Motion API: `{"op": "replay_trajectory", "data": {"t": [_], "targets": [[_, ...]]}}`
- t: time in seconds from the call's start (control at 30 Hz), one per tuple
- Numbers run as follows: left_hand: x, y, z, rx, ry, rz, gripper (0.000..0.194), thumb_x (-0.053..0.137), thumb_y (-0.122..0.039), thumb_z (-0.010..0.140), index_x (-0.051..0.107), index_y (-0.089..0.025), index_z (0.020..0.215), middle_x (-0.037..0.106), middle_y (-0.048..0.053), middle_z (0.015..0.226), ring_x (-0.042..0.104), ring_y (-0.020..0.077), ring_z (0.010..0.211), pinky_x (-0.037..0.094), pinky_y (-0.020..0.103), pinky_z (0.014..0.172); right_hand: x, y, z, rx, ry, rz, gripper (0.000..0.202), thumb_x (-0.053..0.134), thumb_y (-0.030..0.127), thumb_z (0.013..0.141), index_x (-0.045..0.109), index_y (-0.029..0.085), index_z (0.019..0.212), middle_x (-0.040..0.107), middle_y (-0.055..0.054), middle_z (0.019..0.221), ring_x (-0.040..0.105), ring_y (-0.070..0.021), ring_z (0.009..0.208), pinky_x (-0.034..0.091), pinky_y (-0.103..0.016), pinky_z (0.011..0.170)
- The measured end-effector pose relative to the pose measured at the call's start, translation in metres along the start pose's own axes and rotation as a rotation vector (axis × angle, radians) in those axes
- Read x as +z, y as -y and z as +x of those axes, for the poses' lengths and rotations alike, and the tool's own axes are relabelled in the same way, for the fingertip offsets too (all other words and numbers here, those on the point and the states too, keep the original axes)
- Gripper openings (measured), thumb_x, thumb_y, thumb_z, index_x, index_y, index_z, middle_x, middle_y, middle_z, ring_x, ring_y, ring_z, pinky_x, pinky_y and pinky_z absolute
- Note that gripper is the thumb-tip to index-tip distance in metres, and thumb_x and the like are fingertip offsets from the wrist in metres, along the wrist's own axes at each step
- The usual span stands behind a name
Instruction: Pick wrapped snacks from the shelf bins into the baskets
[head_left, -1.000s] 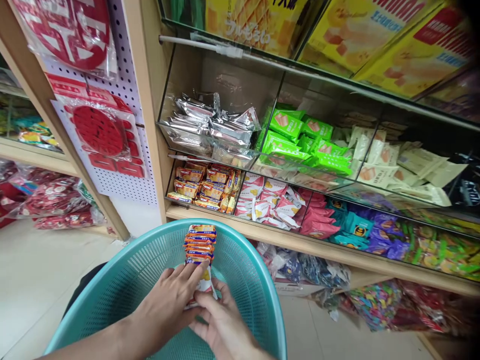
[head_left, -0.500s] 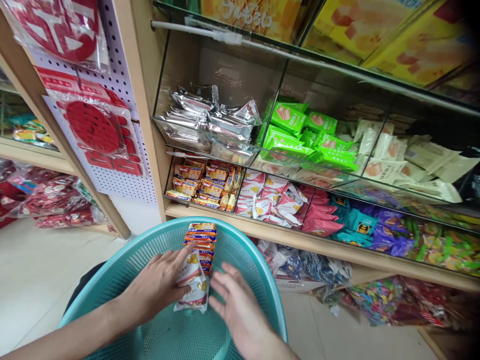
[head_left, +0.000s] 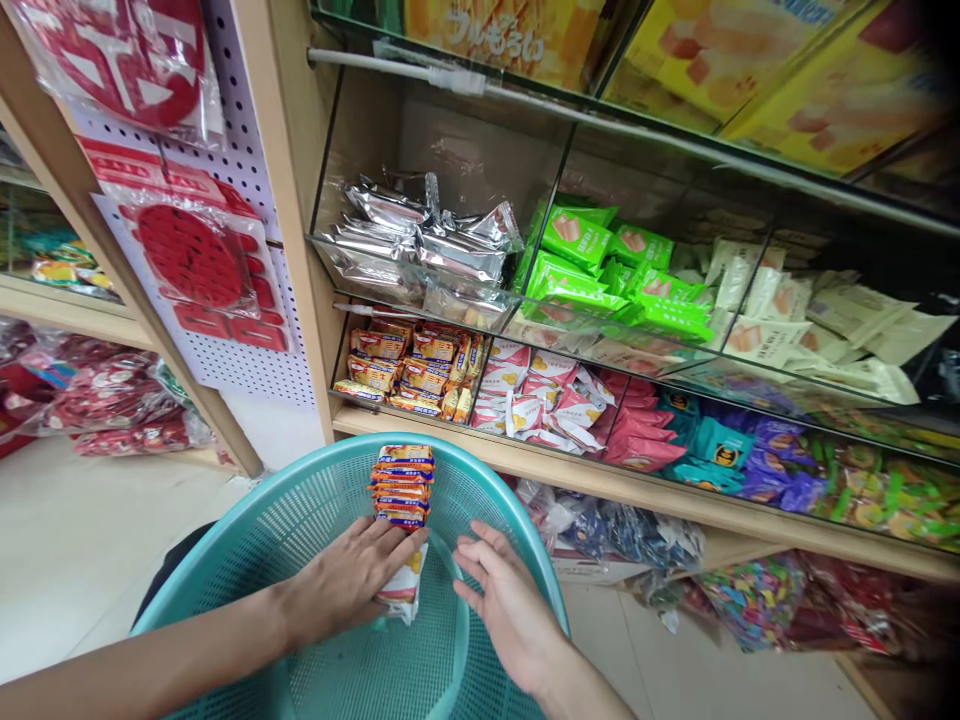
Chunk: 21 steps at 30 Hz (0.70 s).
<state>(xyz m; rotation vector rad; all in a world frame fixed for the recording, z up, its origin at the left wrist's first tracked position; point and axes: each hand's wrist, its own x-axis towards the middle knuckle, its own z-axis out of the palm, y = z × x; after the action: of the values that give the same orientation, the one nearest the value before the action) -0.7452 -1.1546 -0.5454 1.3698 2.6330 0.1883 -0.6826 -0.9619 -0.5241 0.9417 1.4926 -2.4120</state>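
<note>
The left hand (head_left: 341, 578) covers a white packet (head_left: 409, 582) at lower centre; I cannot tell whether its grip pinches. The right hand (head_left: 510, 605) holds nothing, fingers spread. Orange packets (head_left: 403, 487) line up just above, inside the basket (head_left: 311, 510). Light, even pressure should keep the row straight without crushing anything.

Gap right of packets (head_left: 403, 487), basket rim (head_left: 541, 545) around, shelf (head_left: 637, 491) beyond
</note>
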Motion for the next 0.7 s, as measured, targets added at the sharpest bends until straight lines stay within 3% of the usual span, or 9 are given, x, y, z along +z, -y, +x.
{"op": "replay_trajectory", "data": {"t": [0.27,0.53,0.7], "targets": [[-0.007,-0.003,0.001,-0.047,0.077,0.038,0.075,0.064,-0.013,0.074,0.032,-0.018,0.142,0.047,0.013,0.139,0.045,0.0292,0.124,0.035,0.046,0.103,0.005,-0.002,-0.002,0.025,0.018,-0.036,0.046,0.072,0.033,0.062,0.056,0.025,0.105,0.063,-0.004,0.104,0.054,-0.0221,0.111,0.039,-0.037,0.09],[-0.004,-0.005,-0.003,-0.119,0.026,0.039,0.067,0.069,-0.031,0.077,0.041,-0.018,0.136,0.05,0.014,0.134,0.046,0.0298,0.12,0.037,0.045,0.101,0.022,-0.009,-0.007,0.149,0.087,-0.177,0.047,0.066,0.022,0.059,0.055,0.026,0.104,0.067,0.0,0.099,0.055,-0.0196,0.105,0.033,-0.036,0.086],[-0.003,-0.002,-0.002,-0.199,-0.033,0.13,0.081,0.075,-0.039,0.069,0.04,-0.016,0.139,0.049,0.017,0.134,0.046,0.0329,0.12,0.037,0.047,0.101,0.032,-0.012,-0.006,0.187,0.191,-0.214,0.05,0.06,0.021,0.059,0.051,0.026,0.108,0.067,0.002,0.102,0.055,-0.0181,0.099,0.032,-0.035,0.081]]}}
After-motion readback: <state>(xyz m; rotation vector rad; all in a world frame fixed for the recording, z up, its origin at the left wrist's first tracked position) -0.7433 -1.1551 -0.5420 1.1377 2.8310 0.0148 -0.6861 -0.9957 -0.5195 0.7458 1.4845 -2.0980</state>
